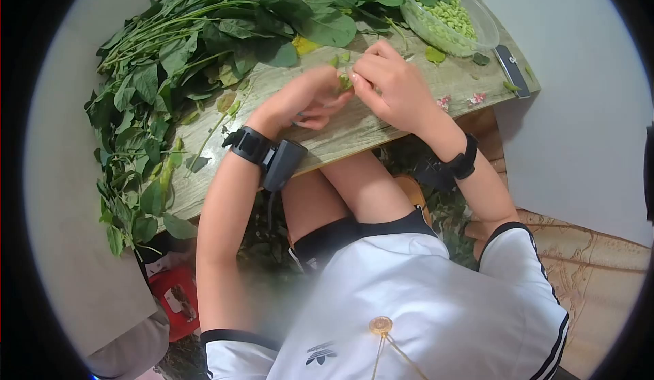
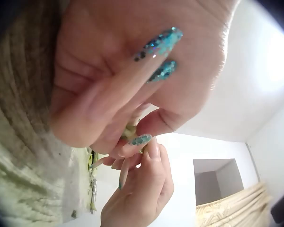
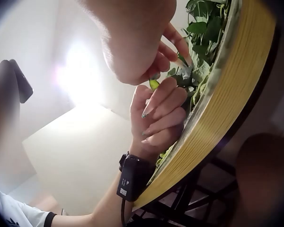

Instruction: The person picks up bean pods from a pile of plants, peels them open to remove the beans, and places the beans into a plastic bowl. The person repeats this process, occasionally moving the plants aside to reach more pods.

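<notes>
Over the table's front part, both hands meet at a small green bean pod [image 1: 345, 82]. My left hand [image 1: 317, 97] pinches the pod between thumb and forefinger, its other fingers curled in toward the palm. From the other side my right hand [image 1: 394, 84] pinches the same pod with its fingertips. A bright green piece of the pod [image 3: 154, 84] shows between the two hands in the right wrist view; the fingers cover most of it. Near the hands on the tabletop lie a few loose pods [image 1: 334, 61].
Leafy bean plants [image 1: 187, 56] are heaped along the table's [image 1: 225, 169] back and left. A clear plastic container [image 1: 485, 36] with shelled green beans [image 1: 446, 18] stands at back right. Beside it, a phone [image 1: 512, 72] lies near the right edge. A red stool [image 1: 174, 298] is below left.
</notes>
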The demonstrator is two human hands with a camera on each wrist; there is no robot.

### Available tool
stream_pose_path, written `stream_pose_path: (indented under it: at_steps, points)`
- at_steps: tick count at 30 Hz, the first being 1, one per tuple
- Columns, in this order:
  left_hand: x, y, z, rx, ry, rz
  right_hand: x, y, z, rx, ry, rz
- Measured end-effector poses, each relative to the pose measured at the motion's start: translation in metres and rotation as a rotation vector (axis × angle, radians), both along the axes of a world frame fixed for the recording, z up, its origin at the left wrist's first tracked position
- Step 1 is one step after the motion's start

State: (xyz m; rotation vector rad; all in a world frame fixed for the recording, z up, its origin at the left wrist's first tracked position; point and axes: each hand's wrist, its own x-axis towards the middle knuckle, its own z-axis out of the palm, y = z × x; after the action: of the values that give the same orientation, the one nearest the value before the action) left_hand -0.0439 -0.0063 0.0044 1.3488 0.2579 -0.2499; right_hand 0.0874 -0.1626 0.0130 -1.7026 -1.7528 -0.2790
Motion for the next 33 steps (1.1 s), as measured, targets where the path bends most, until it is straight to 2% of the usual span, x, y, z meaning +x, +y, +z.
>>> stream_pose_path:
  at_steps: [2, 6, 10, 12, 16, 18, 21, 23, 25, 26, 27, 29, 33]
  points:
    - [-0.002, -0.002, 0.002, -0.094, 0.043, 0.023, -0.002, 0.001, -0.003, 0.028, 0.011, -0.003]
    - [-0.001, -0.004, -0.001, -0.124, 0.047, 0.118, -0.007, 0.001, -0.006, 0.061, 0.085, -0.036]
    - [0.0, -0.001, 0.004, -0.129, 0.015, 0.062, -0.003, 0.001, -0.01, 0.102, 0.14, -0.05]
    - [0.001, 0.001, 0.008, -0.26, -0.001, 0.002, 0.001, 0.001, -0.01, 0.087, 0.263, -0.071]
    - [0.006, 0.005, -0.001, -0.432, -0.005, 0.037, 0.017, -0.006, -0.008, 0.049, 0.448, -0.104]
    - [0.007, 0.009, -0.003, -0.492, 0.02, 0.066, 0.03, -0.017, 0.0, 0.013, 0.811, -0.078]
    - [0.008, 0.012, -0.008, -0.533, 0.008, 0.083, 0.046, -0.034, 0.009, 0.057, 0.963, -0.02]
    - [0.009, 0.01, -0.008, -0.507, -0.018, 0.064, 0.049, -0.044, 0.013, 0.051, 0.937, -0.036]
    - [0.009, 0.006, -0.002, -0.444, 0.037, 0.135, 0.051, -0.057, 0.02, 0.151, 1.198, 0.228]
    - [0.01, 0.006, -0.003, -0.437, 0.038, 0.13, 0.054, -0.065, 0.02, 0.301, 1.408, 0.518]
    - [0.01, 0.007, -0.006, -0.432, 0.013, 0.178, 0.059, -0.072, 0.023, 0.308, 1.407, 0.518]
    - [0.011, 0.008, -0.008, -0.427, -0.005, 0.222, 0.066, -0.084, 0.026, 0.555, 1.829, 1.421]
    - [0.007, 0.017, -0.006, -0.424, 0.026, 0.206, 0.073, -0.086, -0.01, 0.558, 1.905, 1.509]
